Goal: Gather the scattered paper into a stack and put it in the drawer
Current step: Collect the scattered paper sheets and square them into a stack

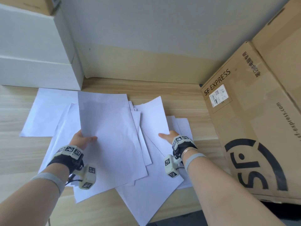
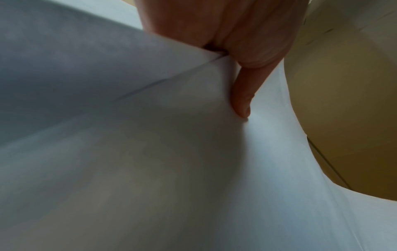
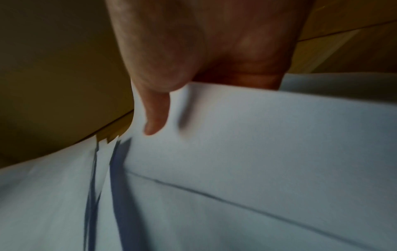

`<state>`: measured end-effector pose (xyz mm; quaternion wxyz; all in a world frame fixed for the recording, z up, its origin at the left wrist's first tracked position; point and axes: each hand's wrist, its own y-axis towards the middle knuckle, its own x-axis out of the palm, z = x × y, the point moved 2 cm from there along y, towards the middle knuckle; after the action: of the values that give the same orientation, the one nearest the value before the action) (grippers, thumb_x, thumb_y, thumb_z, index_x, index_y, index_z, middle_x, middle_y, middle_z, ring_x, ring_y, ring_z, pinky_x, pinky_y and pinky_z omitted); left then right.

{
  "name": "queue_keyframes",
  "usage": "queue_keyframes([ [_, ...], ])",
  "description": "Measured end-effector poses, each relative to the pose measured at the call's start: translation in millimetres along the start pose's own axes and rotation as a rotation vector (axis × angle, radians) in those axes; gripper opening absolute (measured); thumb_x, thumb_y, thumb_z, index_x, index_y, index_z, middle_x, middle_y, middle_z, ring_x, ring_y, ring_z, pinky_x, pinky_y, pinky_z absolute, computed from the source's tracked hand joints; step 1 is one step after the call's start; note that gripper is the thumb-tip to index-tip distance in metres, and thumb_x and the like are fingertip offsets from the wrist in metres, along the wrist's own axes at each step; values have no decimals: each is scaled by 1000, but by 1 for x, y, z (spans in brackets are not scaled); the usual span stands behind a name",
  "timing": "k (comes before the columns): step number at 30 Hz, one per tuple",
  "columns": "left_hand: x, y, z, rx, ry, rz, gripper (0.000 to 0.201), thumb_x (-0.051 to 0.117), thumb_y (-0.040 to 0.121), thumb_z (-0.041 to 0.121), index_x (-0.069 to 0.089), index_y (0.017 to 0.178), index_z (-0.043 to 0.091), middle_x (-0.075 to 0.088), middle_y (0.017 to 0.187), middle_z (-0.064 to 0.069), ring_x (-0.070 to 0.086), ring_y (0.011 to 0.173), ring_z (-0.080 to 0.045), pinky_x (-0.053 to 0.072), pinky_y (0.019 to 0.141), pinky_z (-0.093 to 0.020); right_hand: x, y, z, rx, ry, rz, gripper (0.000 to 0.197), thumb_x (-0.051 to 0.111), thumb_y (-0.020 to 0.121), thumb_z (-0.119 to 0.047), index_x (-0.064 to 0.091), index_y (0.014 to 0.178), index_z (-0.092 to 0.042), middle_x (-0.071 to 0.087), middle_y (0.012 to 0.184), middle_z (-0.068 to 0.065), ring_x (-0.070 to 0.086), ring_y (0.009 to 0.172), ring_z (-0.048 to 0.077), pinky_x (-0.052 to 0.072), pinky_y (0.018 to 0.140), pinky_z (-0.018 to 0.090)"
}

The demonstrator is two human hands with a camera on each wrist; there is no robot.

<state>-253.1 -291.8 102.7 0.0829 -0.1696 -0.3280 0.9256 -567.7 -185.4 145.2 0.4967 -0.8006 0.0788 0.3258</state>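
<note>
On the pale wooden tabletop (image 1: 17,157), a lone flat white sheet (image 1: 47,111) lies far left, apart from both hands and nearest the left hand (image 1: 82,139), which pinches the near corner of a lifted white sheet (image 1: 105,118) whose long axis runs away from the person. Right of it, the right hand (image 1: 169,135) pinches another raised white sheet (image 1: 153,116) at its near edge, thumb on top. Both hover over the loose overlapping white paper pile (image 1: 146,193) beside the brown cardboard box (image 1: 260,128); no drawer is visible.
</note>
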Motion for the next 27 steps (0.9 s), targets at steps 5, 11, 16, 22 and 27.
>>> queue_keyframes([
  [5, 2, -3, -1, 8, 8, 5, 45, 63, 82, -3, 52, 126, -3, 58, 96, -13, 55, 75, -25, 40, 84, -34, 26, -1, -1, -61, -184, -51, 69, 75, 74, -44, 50, 128, -10, 58, 131, 8, 55, 119, 28, 45, 98, 33],
  [11, 2, -2, -2, 2, -11, 9, 44, 63, 83, -3, 52, 125, -3, 57, 80, -6, 50, 65, -19, 38, 83, -31, 30, -4, 3, -21, -223, 66, 66, 72, 81, -31, 44, 133, -3, 52, 136, 12, 51, 125, 30, 45, 102, 35],
  [16, -3, 1, -5, -9, -8, -4, 46, 65, 81, -3, 51, 125, -5, 62, 105, -19, 56, 88, -27, 42, 86, -36, -5, -3, 12, 14, -58, 204, 45, 70, 82, -20, 57, 120, -1, 62, 126, 14, 60, 113, 29, 48, 90, 30],
  [22, -5, -1, -4, -13, -3, -14, 47, 64, 81, -4, 51, 126, -5, 57, 126, -28, 53, 95, -26, 42, 88, -38, -47, -10, 17, 2, 169, 367, 41, 66, 84, -11, 54, 120, 6, 62, 122, 21, 60, 110, 35, 47, 84, 33],
  [27, -11, -1, -2, -32, 31, -16, 47, 65, 81, -3, 51, 126, -3, 58, 125, -27, 54, 95, -29, 43, 92, -42, -79, -17, 29, 80, 321, 445, 44, 66, 84, -10, 51, 122, 8, 60, 124, 22, 59, 112, 35, 47, 88, 33],
])
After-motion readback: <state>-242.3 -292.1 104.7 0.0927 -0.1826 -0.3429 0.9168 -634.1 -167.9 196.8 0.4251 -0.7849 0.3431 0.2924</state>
